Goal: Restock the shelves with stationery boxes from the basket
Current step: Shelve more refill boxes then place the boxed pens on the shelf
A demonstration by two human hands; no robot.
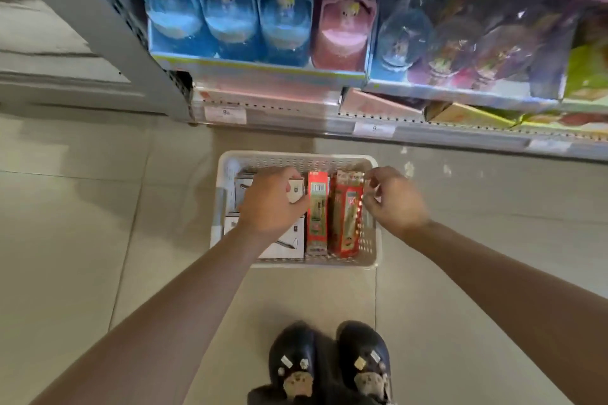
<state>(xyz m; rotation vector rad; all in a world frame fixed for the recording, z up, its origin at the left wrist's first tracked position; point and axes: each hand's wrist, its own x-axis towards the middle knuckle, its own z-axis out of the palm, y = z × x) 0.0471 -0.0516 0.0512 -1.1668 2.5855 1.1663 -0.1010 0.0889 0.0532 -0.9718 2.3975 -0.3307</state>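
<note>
A white perforated basket (297,158) stands on the floor below the shelf. Inside lie two long red stationery boxes (317,212) side by side and several white boxes (286,248) on the left. My left hand (271,202) reaches into the basket, fingers curled over a white box beside the left red box. My right hand (393,200) hovers at the basket's right edge, fingertips pinching at the top right side of the right red box (345,220). The grip of each hand is partly hidden.
A grey metal shelf (296,115) with price tags runs above the basket, holding blue and pink packaged toys (342,20) and flat boxes below. The shelf upright (108,20) stands at left. My dark shoes (329,368) stand on the tiled floor behind the basket.
</note>
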